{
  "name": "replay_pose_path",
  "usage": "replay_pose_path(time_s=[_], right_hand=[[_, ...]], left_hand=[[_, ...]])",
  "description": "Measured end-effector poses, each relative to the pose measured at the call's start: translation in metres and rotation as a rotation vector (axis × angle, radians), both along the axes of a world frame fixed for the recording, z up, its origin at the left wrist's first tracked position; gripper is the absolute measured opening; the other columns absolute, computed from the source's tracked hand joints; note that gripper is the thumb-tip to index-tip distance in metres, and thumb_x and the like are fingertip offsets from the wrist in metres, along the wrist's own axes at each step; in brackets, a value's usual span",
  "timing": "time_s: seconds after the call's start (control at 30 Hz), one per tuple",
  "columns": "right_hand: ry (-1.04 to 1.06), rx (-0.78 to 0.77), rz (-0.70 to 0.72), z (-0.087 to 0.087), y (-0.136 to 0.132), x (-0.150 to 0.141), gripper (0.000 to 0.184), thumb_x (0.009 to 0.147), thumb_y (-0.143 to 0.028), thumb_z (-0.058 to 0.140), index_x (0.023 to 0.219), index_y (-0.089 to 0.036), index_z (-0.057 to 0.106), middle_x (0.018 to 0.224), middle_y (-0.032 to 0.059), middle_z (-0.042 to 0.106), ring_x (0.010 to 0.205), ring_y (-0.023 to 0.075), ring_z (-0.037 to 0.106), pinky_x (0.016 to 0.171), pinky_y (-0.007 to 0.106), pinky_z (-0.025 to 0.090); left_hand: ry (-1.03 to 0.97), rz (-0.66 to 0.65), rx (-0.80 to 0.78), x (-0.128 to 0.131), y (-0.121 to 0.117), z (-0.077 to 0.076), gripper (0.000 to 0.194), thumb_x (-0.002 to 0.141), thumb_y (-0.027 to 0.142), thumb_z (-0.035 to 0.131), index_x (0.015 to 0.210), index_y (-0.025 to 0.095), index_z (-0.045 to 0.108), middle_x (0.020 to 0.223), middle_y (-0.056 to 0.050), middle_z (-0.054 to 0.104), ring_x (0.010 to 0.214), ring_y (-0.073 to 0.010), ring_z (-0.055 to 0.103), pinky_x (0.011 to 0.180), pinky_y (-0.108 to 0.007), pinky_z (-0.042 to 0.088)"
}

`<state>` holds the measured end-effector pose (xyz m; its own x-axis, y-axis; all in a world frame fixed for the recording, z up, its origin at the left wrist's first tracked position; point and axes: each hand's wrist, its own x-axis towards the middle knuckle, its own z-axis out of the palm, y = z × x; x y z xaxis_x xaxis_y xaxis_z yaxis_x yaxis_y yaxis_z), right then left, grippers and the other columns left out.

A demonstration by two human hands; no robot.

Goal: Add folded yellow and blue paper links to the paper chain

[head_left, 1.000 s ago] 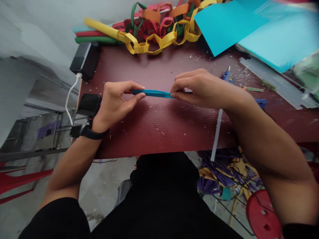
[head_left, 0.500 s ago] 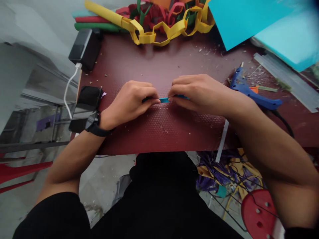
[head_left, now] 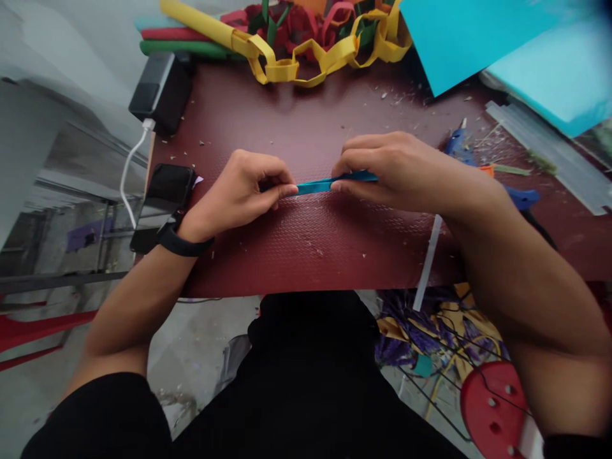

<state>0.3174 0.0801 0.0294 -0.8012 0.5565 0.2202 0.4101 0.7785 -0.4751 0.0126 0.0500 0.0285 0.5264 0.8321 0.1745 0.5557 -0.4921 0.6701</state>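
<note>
A narrow blue strip of paper (head_left: 314,187) stretches between my two hands, just above the dark red table (head_left: 306,248). My left hand (head_left: 253,185) pinches one end between thumb and fingers. Toward the other end, my right hand (head_left: 382,169) is closed on the strip, and part of it shows between the thumb and the curled fingers. Whether the strip is folded cannot be made out clearly. Behind my right wrist lies a blue glue gun (head_left: 459,143), partly hidden by the forearm.
A yellow paper chain (head_left: 282,70) and coloured rolls lie at the back. Blue sheets (head_left: 478,38) and clear glue sticks (head_left: 549,159) are at the right. A black power bank (head_left: 160,92) with a white cable and a phone (head_left: 169,185) sit at the left edge.
My hands have moved apart along the strip, the left one leftward and the right one slightly right and up. More of the blue strip shows between them.
</note>
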Motion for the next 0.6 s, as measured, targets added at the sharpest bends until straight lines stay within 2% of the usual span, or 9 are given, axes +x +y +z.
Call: replay_pose_path(time_s=[0.2, 0.5, 0.6], right_hand=[[0.030, -0.029, 0.003, -0.001, 0.003, 0.001, 0.025, 0.114, -0.040, 0.062, 0.104, -0.026, 0.081, 0.097, 0.0055, 0.077, 0.087, 0.0224, 0.066, 0.084, 0.037, 0.047], [-0.016, -0.062, -0.058, 0.004, 0.014, 0.017, 0.023, 0.110, -0.043, 0.064, 0.100, -0.026, 0.076, 0.098, 0.0075, 0.081, 0.086, 0.0246, 0.069, 0.083, 0.043, 0.051], [0.006, -0.074, -0.052, 0.006, 0.015, 0.016, 0.026, 0.109, -0.051, 0.067, 0.103, -0.027, 0.078, 0.100, 0.0081, 0.082, 0.085, 0.0234, 0.068, 0.084, 0.044, 0.052]], left_hand=[[-0.036, 0.009, -0.068, -0.002, 0.000, 0.000, 0.022, 0.096, 0.046, 0.081, 0.083, 0.029, 0.081, 0.067, 0.000, 0.077, 0.057, -0.0187, 0.064, 0.068, -0.035, 0.053], [-0.058, 0.032, -0.068, -0.007, 0.002, 0.003, 0.022, 0.093, 0.045, 0.080, 0.079, 0.029, 0.081, 0.065, 0.000, 0.075, 0.057, -0.0174, 0.062, 0.059, -0.032, 0.047], [-0.065, 0.038, -0.061, -0.007, 0.002, 0.003, 0.021, 0.092, 0.044, 0.079, 0.078, 0.029, 0.080, 0.065, 0.000, 0.075, 0.058, -0.0172, 0.062, 0.059, -0.031, 0.048]])
